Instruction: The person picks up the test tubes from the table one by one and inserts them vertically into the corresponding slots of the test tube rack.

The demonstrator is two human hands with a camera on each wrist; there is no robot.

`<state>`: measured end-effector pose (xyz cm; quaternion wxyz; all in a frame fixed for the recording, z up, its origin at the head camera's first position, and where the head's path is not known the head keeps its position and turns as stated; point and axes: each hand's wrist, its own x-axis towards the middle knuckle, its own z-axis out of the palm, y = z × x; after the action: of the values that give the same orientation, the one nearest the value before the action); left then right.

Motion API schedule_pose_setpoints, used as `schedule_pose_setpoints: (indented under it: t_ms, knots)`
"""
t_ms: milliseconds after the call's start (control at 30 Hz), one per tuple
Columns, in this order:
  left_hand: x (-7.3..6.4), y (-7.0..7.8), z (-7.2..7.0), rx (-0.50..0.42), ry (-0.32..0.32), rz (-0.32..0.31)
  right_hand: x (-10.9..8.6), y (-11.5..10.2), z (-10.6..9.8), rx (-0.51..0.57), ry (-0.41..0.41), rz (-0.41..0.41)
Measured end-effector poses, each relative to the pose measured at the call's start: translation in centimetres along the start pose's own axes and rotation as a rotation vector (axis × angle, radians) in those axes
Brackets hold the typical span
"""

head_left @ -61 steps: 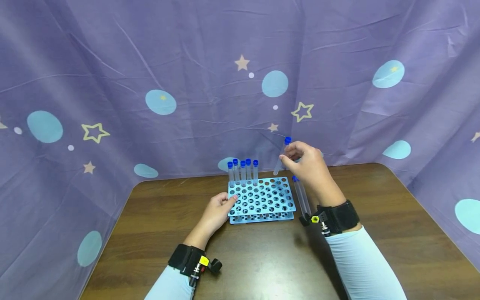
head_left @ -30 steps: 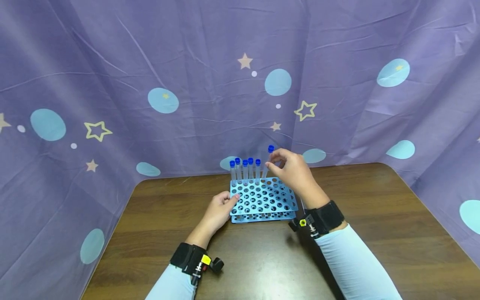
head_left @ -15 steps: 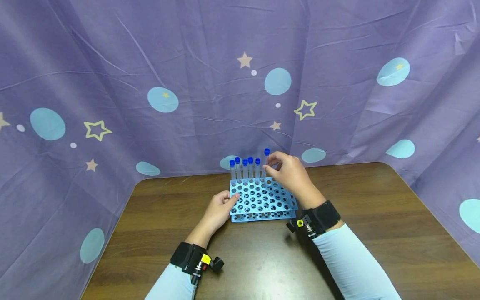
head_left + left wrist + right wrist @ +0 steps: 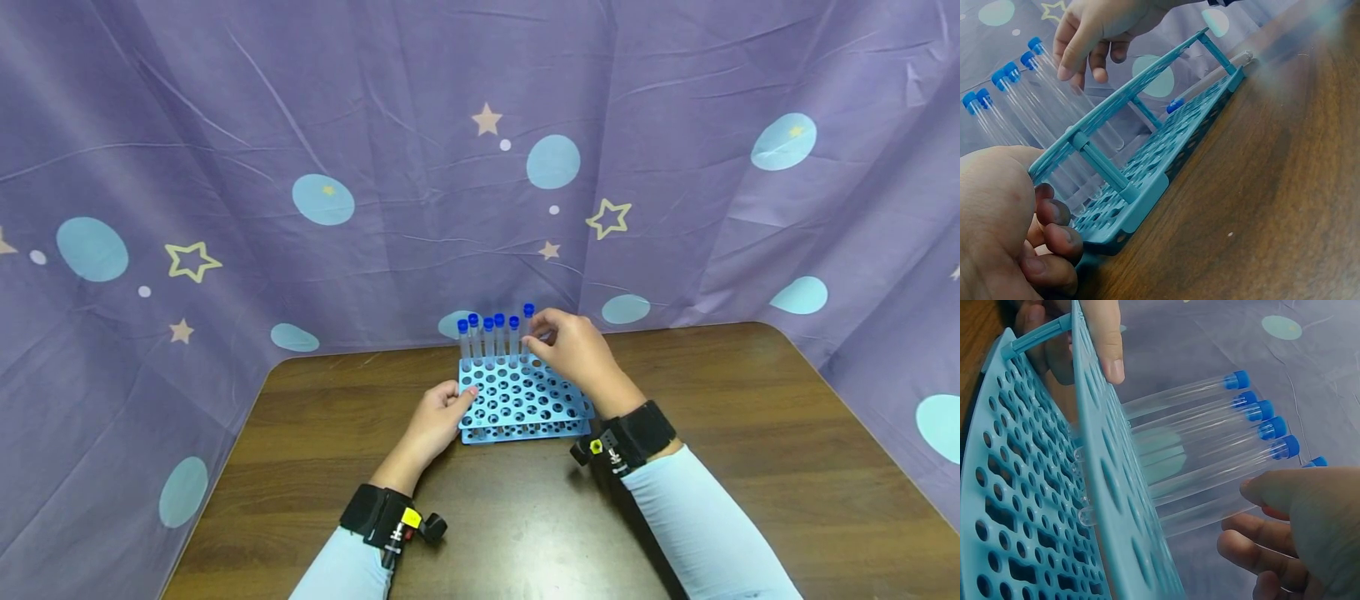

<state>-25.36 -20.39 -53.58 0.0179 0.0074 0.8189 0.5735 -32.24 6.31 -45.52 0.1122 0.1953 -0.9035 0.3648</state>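
Observation:
My left hand [image 4: 437, 421] grips the left end of a light-blue test tube rack [image 4: 525, 424], thumb on the top plate and fingers curled beneath. My right hand [image 4: 576, 354] pinches a clear, blue-capped test tube [image 4: 528, 310] at the back row. In the left wrist view its rounded bottom [image 4: 1117, 142] is through the top plate and above the lower one. Several capped tubes [image 4: 489, 337] stand to its left in the rack, their caps slightly lower. The right wrist view shows thumb and fingers about the pinched tube, with its cap [image 4: 1316, 462] partly behind the hand.
Another blue-capped tube [image 4: 1210, 82] lies on the table beyond the rack's right end, hidden behind my right arm in the head view. The rack stands on a brown wooden table [image 4: 315, 450]. A purple patterned curtain [image 4: 405, 275] hangs close behind the table's back edge.
My right hand has carried the tube leftward from beyond the rack's back right to the back row and lowered it into a hole beside the others. The left hand has kept its grip.

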Motion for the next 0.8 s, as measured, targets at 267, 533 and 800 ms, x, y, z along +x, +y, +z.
schedule_pose_setpoints:
  t_ms: [267,533,800]
  knots:
    - [0.05,-0.03,-0.03,0.009,0.002,0.002,0.00,-0.03,0.11,-0.023,-0.009,0.007]
    - [0.02,0.00,-0.01,0.009,0.011,0.007,0.05,0.01,0.24,-0.053,-0.027,-0.004]
    - [-0.02,0.11,0.09,-0.003,0.016,-0.002,0.08,-0.01,0.35,-0.068,-0.044,-0.008]
